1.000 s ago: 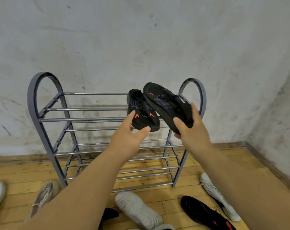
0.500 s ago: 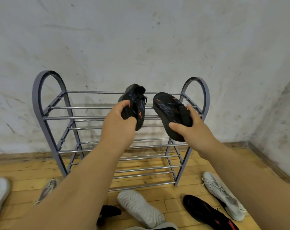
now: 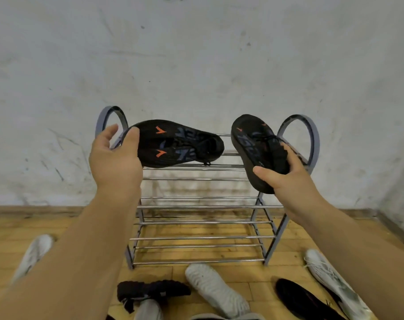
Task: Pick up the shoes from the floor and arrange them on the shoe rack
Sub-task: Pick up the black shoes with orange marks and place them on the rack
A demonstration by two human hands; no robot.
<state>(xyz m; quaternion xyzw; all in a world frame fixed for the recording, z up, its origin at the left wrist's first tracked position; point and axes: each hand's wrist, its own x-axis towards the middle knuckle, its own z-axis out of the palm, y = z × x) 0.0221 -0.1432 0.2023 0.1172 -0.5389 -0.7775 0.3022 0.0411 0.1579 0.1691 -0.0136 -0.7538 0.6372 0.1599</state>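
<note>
Shoes of one black pair, marked with orange arrowheads, are both up at the top tier of the shoe rack (image 3: 196,207). We have the left-hand shoe (image 3: 180,144) lying crosswise over the left half of that tier. Its upper is turned toward us, its heel end touches the top bars and its toe reaches out to the rack's left arch. Our left hand (image 3: 115,158) is at that toe. The thumb lies over the tip, while one finger stretches straight out beyond it, apart from the shoe, with the arch showing in the gap. Whether this grip has hold of the shoe or merely touches it we cannot tell, since the other fingers are hidden.

The right-hand shoe (image 3: 254,144) is off the bars, held in the air at the right end of the top tier, just beside the rack's right arch, tilted with its toe up toward the wall (image 3: 196,65). Our right hand (image 3: 286,181) has a firm grip on its heel end, thumb curled over the sole's edge and fingers wrapped over the collar.

On the wooden floor (image 3: 23,227) in front of the rack lie more shoes. A white shoe (image 3: 215,289) sits just before the lowest bar, with a black shoe (image 3: 150,292) to its left. A second black shoe (image 3: 305,301) and a laced white shoe (image 3: 332,280) lie off the rack's right foot. A blurred white shoe (image 3: 34,252) lies well off to the rack's left.
</note>
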